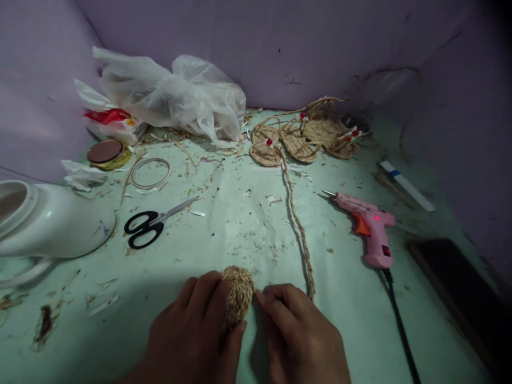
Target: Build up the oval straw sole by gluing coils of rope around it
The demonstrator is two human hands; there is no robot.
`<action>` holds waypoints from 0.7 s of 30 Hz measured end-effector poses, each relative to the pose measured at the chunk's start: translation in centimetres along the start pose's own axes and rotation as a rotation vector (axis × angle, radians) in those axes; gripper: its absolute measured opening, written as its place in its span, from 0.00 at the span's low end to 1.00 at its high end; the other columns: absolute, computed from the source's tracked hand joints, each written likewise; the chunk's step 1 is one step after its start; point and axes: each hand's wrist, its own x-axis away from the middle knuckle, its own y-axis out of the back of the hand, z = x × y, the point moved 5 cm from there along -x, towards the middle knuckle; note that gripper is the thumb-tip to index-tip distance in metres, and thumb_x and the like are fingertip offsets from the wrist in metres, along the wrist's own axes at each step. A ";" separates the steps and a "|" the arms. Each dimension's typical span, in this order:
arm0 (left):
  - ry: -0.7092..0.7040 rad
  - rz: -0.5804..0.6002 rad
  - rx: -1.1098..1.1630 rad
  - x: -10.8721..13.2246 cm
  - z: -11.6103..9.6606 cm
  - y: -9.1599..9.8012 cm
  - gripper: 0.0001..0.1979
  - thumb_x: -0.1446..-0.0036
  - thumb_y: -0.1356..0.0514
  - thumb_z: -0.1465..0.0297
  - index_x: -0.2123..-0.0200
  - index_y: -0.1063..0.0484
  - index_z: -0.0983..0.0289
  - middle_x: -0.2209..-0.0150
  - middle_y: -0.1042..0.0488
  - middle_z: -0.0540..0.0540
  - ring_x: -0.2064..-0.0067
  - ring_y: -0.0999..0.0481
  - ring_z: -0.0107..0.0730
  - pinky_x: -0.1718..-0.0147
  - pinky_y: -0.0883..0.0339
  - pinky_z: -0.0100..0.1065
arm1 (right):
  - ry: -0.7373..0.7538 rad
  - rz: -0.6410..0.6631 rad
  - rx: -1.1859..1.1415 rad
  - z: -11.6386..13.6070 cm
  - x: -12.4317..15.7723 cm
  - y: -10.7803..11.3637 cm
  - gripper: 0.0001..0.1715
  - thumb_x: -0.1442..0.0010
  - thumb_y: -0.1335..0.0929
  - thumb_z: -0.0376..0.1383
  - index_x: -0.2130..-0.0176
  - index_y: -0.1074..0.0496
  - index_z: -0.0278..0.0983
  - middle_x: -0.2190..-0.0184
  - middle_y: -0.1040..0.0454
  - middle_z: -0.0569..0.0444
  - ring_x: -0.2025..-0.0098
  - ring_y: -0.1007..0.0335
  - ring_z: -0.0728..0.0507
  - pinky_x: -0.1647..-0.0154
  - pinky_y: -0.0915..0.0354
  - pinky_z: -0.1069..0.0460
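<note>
A tightly coiled disc of jute cord stands tilted on the table between my hands. My left hand is closed round its left side, with the fingers behind and the thumb at the lower edge. Close by on the right, my right hand is curled shut, its index fingertip at the disc's right edge. Whatever lies inside those fingers is hidden. A braided jute cord runs from the jute flowers at the back down to my right hand, where it goes out of sight.
To the right lie a pink glue gun, its red light lit, and a dark phone-like slab. Black-handled scissors, a tape ring and a white jug lie left. Plastic bags sit against the back wall.
</note>
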 end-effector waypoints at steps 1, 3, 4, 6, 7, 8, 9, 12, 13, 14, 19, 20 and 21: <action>-0.004 -0.010 -0.005 0.0 -0.1 0.0 0.18 0.47 0.44 0.67 0.53 0.37 0.66 0.58 0.29 0.62 0.60 0.27 0.45 0.70 0.24 0.41 | -0.001 0.005 -0.013 0.0 0.1 0.0 0.22 0.49 0.40 0.27 0.57 0.26 0.37 0.68 0.28 0.48 0.69 0.31 0.42 0.72 0.32 0.50; -0.011 -0.035 -0.014 0.0 -0.3 0.1 0.17 0.46 0.44 0.68 0.53 0.37 0.67 0.58 0.30 0.63 0.60 0.27 0.45 0.69 0.24 0.41 | -0.010 0.011 -0.055 0.1 0.1 -0.1 0.21 0.48 0.40 0.26 0.58 0.26 0.38 0.70 0.29 0.50 0.70 0.32 0.43 0.72 0.33 0.51; -0.017 -0.047 -0.017 0.0 -0.3 0.1 0.16 0.46 0.45 0.68 0.53 0.36 0.67 0.58 0.30 0.63 0.60 0.27 0.45 0.69 0.24 0.41 | -0.012 0.011 -0.073 0.2 0.1 -0.1 0.20 0.48 0.40 0.26 0.59 0.26 0.38 0.70 0.30 0.50 0.70 0.32 0.44 0.73 0.34 0.51; -0.021 -0.069 -0.019 0.0 -0.5 0.1 0.15 0.45 0.46 0.69 0.54 0.36 0.68 0.58 0.30 0.64 0.60 0.28 0.45 0.70 0.25 0.40 | -0.003 0.011 -0.093 0.4 0.2 -0.1 0.17 0.47 0.39 0.27 0.61 0.27 0.37 0.71 0.31 0.50 0.70 0.33 0.44 0.74 0.35 0.52; -0.022 -0.077 -0.020 0.0 -0.5 0.1 0.15 0.45 0.46 0.70 0.54 0.36 0.68 0.58 0.30 0.64 0.60 0.28 0.45 0.70 0.25 0.40 | 0.007 0.009 -0.095 0.5 0.2 -0.1 0.17 0.47 0.39 0.27 0.61 0.27 0.37 0.71 0.31 0.50 0.70 0.33 0.43 0.74 0.35 0.51; -0.023 -0.089 -0.022 0.0 -0.6 0.1 0.14 0.45 0.46 0.70 0.55 0.36 0.68 0.58 0.31 0.64 0.60 0.28 0.45 0.70 0.25 0.40 | 0.014 0.008 -0.096 0.7 0.3 -0.2 0.16 0.47 0.39 0.28 0.61 0.27 0.36 0.70 0.31 0.50 0.70 0.33 0.43 0.74 0.35 0.51; -0.020 -0.102 -0.027 0.1 -0.6 0.1 0.13 0.45 0.46 0.71 0.55 0.36 0.68 0.58 0.31 0.65 0.60 0.28 0.45 0.69 0.25 0.40 | 0.012 0.009 -0.104 0.8 0.3 -0.2 0.15 0.47 0.39 0.28 0.61 0.28 0.36 0.70 0.31 0.50 0.70 0.33 0.43 0.74 0.35 0.51; 0.001 -0.131 -0.035 -0.2 -0.9 0.1 0.14 0.45 0.46 0.69 0.55 0.36 0.67 0.57 0.32 0.65 0.60 0.28 0.46 0.69 0.25 0.41 | -0.042 0.020 -0.155 0.9 0.0 -0.4 0.13 0.44 0.40 0.29 0.64 0.28 0.36 0.70 0.32 0.50 0.70 0.33 0.43 0.72 0.35 0.50; 0.013 -0.133 -0.029 -0.4 -0.9 0.1 0.14 0.45 0.46 0.69 0.55 0.36 0.67 0.57 0.32 0.65 0.61 0.28 0.46 0.70 0.25 0.42 | -0.066 0.022 -0.173 0.9 -0.3 -0.3 0.13 0.42 0.41 0.30 0.63 0.28 0.36 0.70 0.32 0.49 0.69 0.33 0.43 0.72 0.34 0.50; 0.034 -0.126 -0.015 -0.7 -1.0 0.2 0.14 0.45 0.46 0.68 0.55 0.36 0.67 0.58 0.31 0.64 0.61 0.28 0.45 0.69 0.25 0.42 | -0.086 0.018 -0.179 0.8 -0.6 -0.2 0.14 0.41 0.41 0.30 0.62 0.28 0.36 0.68 0.31 0.49 0.68 0.32 0.43 0.70 0.34 0.49; 0.140 -0.015 0.300 -2.5 -0.7 0.7 0.11 0.43 0.49 0.73 0.56 0.36 0.63 0.58 0.29 0.59 0.61 0.25 0.38 0.64 0.26 0.39 | -0.103 0.000 -0.020 -0.1 -2.6 1.0 0.17 0.40 0.40 0.34 0.56 0.28 0.32 0.64 0.30 0.44 0.65 0.32 0.39 0.64 0.32 0.41; 0.136 0.021 0.371 -2.6 -0.5 0.8 0.11 0.43 0.50 0.74 0.57 0.35 0.62 0.57 0.29 0.57 0.62 0.25 0.35 0.65 0.26 0.36 | -0.084 0.003 0.021 -0.3 -2.8 1.1 0.17 0.41 0.37 0.36 0.54 0.28 0.32 0.62 0.29 0.43 0.63 0.32 0.37 0.63 0.33 0.39; 0.123 0.048 0.418 -2.7 -0.3 0.9 0.12 0.44 0.50 0.76 0.57 0.34 0.61 0.56 0.29 0.57 0.63 0.25 0.32 0.66 0.26 0.33 | -0.056 0.001 0.058 -0.4 -2.8 1.2 0.20 0.43 0.34 0.38 0.53 0.29 0.31 0.61 0.30 0.43 0.62 0.33 0.36 0.62 0.33 0.38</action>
